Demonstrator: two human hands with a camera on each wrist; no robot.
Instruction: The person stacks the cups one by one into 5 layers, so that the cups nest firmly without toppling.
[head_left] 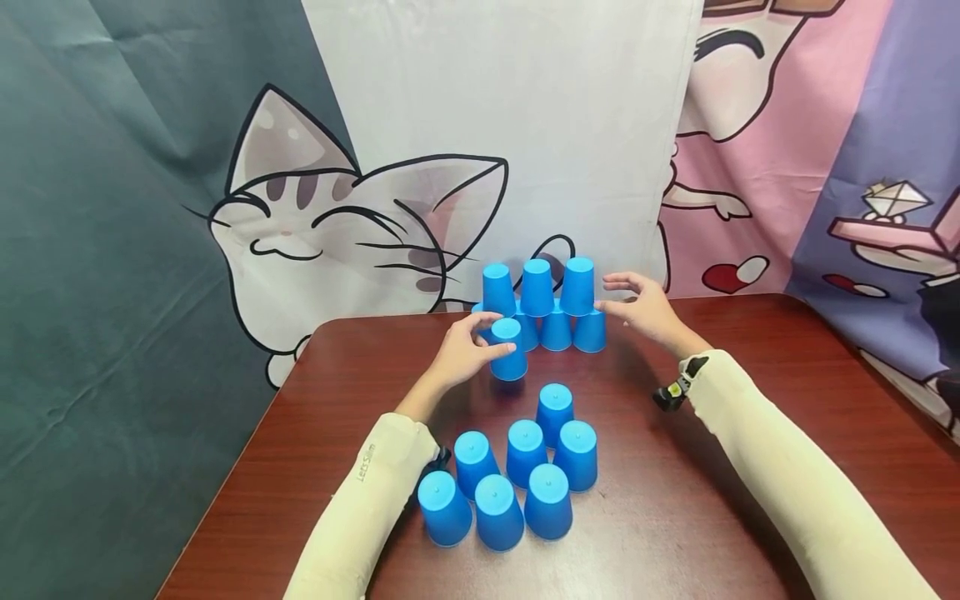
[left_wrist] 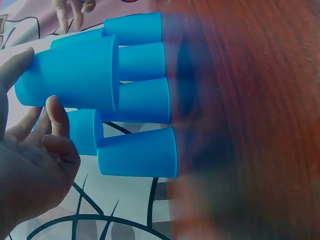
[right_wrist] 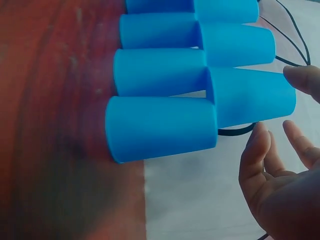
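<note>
My left hand (head_left: 463, 352) pinches an upside-down blue cup (head_left: 509, 360) between thumb and fingers, in front of the left part of a cup stack. In the left wrist view this held cup (left_wrist: 70, 75) overlaps the stacked ones behind it. That stack has a bottom row of several upside-down blue cups (head_left: 556, 331) and three more on top. Beside the top row's right-hand cup (head_left: 578, 287) is my right hand (head_left: 643, 312), its fingers spread and holding nothing. The right wrist view shows its fingers close around the narrow end of that cup (right_wrist: 252, 97).
Nearer to me, several upside-down blue cups (head_left: 527, 454) stand in a loose group between my forearms. The reddish-brown table (head_left: 675, 500) ends at a cloth backdrop (head_left: 592, 125) with cartoon cats, just behind the stack. A dark band is on each wrist.
</note>
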